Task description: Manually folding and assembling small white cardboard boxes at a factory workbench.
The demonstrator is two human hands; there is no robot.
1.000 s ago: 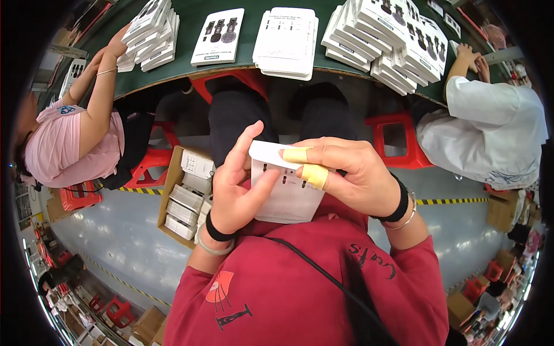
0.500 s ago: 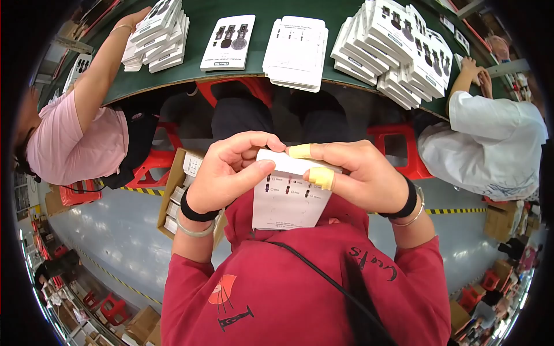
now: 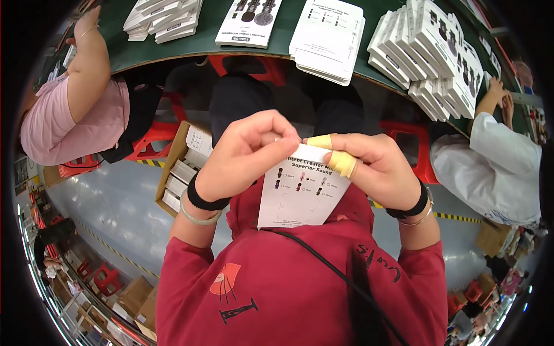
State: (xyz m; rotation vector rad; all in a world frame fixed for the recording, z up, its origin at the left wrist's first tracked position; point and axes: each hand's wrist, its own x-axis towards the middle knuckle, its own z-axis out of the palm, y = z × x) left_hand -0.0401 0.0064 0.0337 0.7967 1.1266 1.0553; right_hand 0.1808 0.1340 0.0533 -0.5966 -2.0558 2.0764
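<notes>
In front of my chest a flat white printed box (image 3: 297, 202) is held upright between both hands, its small microphone pictures facing me. At its top edge my left hand (image 3: 248, 147) pinches with thumb and curled fingers. The thumb and forefinger of my right hand (image 3: 378, 167), both wrapped in yellow tape, grip the upper right corner. My fingertips partly cover the top end, so whether its flap is fully closed cannot be made out. The box's lower end rests near my red shirt.
Ahead, the green table (image 3: 206, 43) bears a single white box (image 3: 249, 23), a pile of white boxes (image 3: 329, 34) and larger stacks either side. A carton (image 3: 167, 173) of white packages stands low at left. Co-workers sit at both sides, near red stools (image 3: 404, 138).
My view has tilted, so the table sits higher in the picture. Both hands have shifted along the box's top edge, and more of its printed face shows. The left co-worker's arm has drawn back.
</notes>
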